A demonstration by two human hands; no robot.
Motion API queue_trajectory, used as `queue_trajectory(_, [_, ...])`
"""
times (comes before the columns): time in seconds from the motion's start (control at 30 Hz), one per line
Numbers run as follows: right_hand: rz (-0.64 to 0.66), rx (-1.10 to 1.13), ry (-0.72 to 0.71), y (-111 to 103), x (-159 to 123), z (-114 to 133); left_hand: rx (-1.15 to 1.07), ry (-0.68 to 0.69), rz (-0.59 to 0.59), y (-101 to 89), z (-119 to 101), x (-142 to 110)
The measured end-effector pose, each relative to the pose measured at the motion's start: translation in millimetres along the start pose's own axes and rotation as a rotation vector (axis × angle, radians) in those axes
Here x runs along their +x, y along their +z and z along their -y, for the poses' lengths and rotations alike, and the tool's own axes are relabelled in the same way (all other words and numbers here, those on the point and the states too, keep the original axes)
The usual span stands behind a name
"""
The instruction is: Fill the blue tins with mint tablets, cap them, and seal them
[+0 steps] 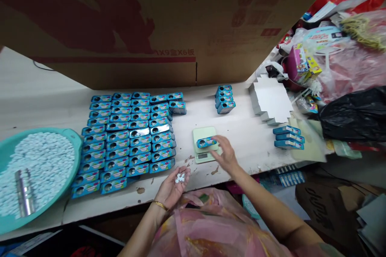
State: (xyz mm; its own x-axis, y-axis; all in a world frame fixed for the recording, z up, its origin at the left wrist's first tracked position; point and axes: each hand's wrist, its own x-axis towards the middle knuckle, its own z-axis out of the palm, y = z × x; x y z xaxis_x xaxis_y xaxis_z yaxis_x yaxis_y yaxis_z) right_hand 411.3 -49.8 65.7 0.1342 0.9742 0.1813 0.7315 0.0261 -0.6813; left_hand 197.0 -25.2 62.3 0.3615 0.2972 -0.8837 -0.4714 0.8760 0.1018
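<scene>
My left hand point(172, 188) is palm up near the table's front edge, cupping several small white tablets point(180, 177). A gold bangle circles that wrist. My right hand point(225, 154) has its thumb and fingers around the right end of a small blue box point(205, 142). This box stands on a pale green kitchen scale point(197, 133) with a small display at its front. Left of the scale, close rows of matching blue boxes point(140, 140) stand with round dark openings on top. A teal basin point(77, 144) at the far left holds a heap of pale tablets and a shiny metal cylinder point(25, 194).
A large cardboard carton point(181, 20) rises along the back. Several blue boxes point(225, 99) stand behind the scale, and more point(288, 138) lie at the right. Beyond them are white card pieces point(273, 98), plastic bags and a black bag point(356, 114).
</scene>
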Motion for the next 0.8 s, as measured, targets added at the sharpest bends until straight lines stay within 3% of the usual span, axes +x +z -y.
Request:
queue_trajectory(0.1, [0.103, 0.114, 0.121, 2, 15, -45, 0.000, 0.054, 0.035, 9.4, -7, 7])
queue_trajectory(0.17, [0.226, 0.164, 0.119, 11, 24, -54, -0.001, 0.068, 0.068, 16.9, -12, 13])
queue_trajectory(0.27, [0.281, 0.085, 0.023, 15, 33, -30, -0.044, 0.093, 0.113, 27.0, -17, 25])
queue_trajectory(0.47, [0.368, -0.426, -0.402, -14, 38, 52, -0.137, 0.139, 0.160, 40.5, -23, 42])
queue_trajectory(0.57, [0.396, -0.577, -0.484, -15, 40, 65, -0.158, 0.134, 0.193, 47.0, -23, 43])
queue_trajectory(0.8, [0.391, -0.673, -0.545, -16, 40, 71, -0.162, 0.130, 0.178, 54.9, -21, 43])
